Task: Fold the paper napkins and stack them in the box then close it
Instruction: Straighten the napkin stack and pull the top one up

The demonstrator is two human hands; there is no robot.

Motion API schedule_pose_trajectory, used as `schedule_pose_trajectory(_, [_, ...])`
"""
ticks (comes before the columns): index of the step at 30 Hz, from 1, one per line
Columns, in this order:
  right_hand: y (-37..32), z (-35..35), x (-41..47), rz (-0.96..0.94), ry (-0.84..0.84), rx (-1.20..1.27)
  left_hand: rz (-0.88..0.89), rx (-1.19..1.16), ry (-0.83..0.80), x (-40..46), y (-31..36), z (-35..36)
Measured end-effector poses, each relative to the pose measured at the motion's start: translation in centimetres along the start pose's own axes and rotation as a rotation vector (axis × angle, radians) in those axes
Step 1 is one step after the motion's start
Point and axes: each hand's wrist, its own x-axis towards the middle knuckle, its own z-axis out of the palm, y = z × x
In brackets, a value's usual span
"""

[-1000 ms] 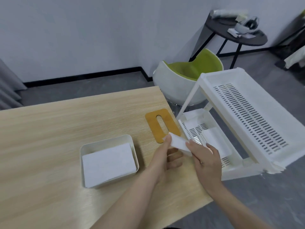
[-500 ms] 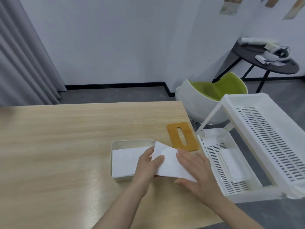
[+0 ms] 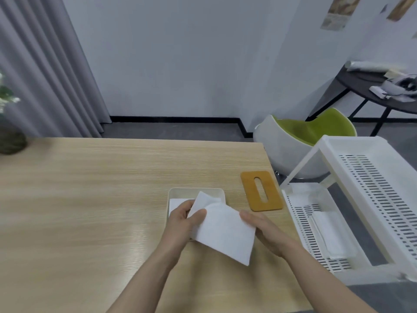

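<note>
1. White paper is what both hands hold: one napkin (image 3: 222, 231), spread out flat and tilted, just above the near edge of the table (image 3: 90, 199).
2. The left hand (image 3: 184, 223) pinches the napkin's left side, thumb on top and fingers curled under it.
3. The right hand (image 3: 265, 231) holds the napkin's right edge. Its fingers (image 3: 247, 216) are long and close together, pressed along the paper, and the palm sits under that side.
4. The far left corner of the napkin sticks up over the box (image 3: 196, 192).
5. The box is small, pale and open on top. It sits on the table right behind the hands, and the napkin and left hand hide most of it.
6. Inside the box I can see a bit of white, folded napkins (image 3: 178, 203) already lying flat in there.
7. The lid (image 3: 261, 190) is a brown flat board with a long slot in the middle. It lies on the table to the right of the box, near it but not touching.
8. A white plastic rack (image 3: 361, 199) with two shelves stands off the right end of the table.
9. On its low shelf lie more white napkins (image 3: 328, 233), not yet folded as far as I can tell.
10. Behind the rack is a green and white chair (image 3: 304, 136).
11. A dark round side table (image 3: 370, 91) with some things on it stands far right by the wall.
12. A grey curtain (image 3: 45, 68) hangs at the far left.
13. A blurry plant pot (image 3: 10, 138) sits on the table's far left corner.
</note>
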Motion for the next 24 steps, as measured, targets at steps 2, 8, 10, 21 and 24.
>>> schedule_pose_trajectory(2, [0.6, 0.3, 0.2, -0.011, 0.019, 0.134, 0.002, -0.012, 0.118, 0.2, -0.4, -0.1])
schedule_pose_trajectory(8, [2.2, 2.2, 0.7, 0.064, 0.083, 0.361, 0.099, 0.068, 0.276, 0.0, -0.8, 0.3])
schedule_pose_trajectory(10, [2.2, 2.5, 0.9, 0.065, 0.138, 0.336, 0.121, 0.113, 0.306, 0.0, -0.9, 0.3])
schedule_pose_trajectory(21, [-0.5, 3.6, 3.9, -0.011, 0.347, 0.108, 0.083, 0.262, 0.396, 3.6, -2.0, -3.1])
schedule_pose_trajectory(24, [-1.0, 4.2, 4.9, -0.041, 0.4, -0.022, 0.072, 0.443, 0.432, 5.0, -2.0, -3.9])
